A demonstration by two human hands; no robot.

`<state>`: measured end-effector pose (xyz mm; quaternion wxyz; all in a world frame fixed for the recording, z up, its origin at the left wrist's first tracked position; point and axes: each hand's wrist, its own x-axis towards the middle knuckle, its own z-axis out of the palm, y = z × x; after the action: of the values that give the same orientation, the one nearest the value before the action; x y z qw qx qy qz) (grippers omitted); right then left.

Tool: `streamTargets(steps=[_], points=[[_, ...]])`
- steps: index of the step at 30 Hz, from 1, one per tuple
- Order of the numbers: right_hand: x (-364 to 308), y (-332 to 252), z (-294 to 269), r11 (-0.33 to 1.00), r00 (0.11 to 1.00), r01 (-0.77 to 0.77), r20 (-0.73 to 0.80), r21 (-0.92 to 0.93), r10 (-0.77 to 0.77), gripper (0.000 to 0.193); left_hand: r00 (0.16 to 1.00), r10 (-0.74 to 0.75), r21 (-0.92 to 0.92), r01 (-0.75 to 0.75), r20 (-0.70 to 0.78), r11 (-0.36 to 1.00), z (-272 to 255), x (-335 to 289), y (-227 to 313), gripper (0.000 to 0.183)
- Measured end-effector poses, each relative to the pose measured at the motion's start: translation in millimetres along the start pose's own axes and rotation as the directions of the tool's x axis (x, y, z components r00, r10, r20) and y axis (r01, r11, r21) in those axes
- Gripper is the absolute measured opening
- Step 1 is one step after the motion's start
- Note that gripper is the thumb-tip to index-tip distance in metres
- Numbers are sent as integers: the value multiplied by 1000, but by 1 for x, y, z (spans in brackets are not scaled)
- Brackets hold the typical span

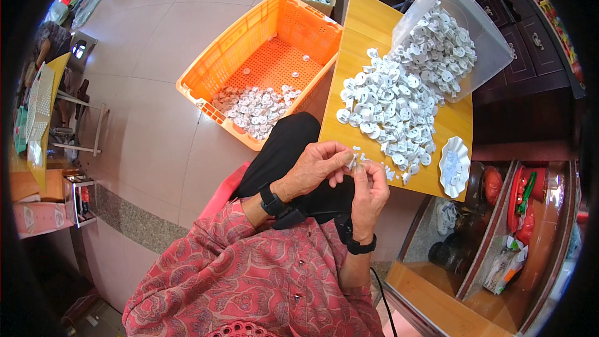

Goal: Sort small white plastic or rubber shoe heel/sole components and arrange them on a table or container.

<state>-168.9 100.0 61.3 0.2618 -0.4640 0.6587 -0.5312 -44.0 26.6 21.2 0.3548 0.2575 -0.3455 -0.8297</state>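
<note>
Over my lap, close to the table's near left corner, both hands meet around one small white plastic part (352, 162). My left hand (317, 167) pinches it between thumb and fingertips. From the other side, my right hand (369, 195) grips it with closed fingers. Fingertips cover much of the part, so its exact shape is hidden. Just beyond my hands, a heap of white round plastic parts (393, 112) spreads over the yellow wooden table (357, 28). Small pale pieces (390, 173) lie by the table edge, and a scalloped white dish (445, 182) holds more.
A clear plastic bin (490, 65) lies tipped on the table, spilling parts. Left of the table, an orange crate (215, 50) on the tiled floor holds more parts. Behind it stands a cardboard box (334, 1) of parts. Open shelves (493, 237) are at the right.
</note>
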Motion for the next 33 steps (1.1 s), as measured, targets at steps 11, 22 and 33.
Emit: streamTargets(steps=[11,22,33], points=[[0,35,-51,985,961,-126,-263,-119,91,13,874,174,-140,-263,-454,955,-69,17,28,26],[-11,34,-46,797,966,132,-103,-589,-236,11,779,159,-179,-328,-607,927,-77,29,31,21],[-13,45,-45,587,956,223,58,-778,-287,20,770,638,961,-189,19,200,-20,62,16,29]])
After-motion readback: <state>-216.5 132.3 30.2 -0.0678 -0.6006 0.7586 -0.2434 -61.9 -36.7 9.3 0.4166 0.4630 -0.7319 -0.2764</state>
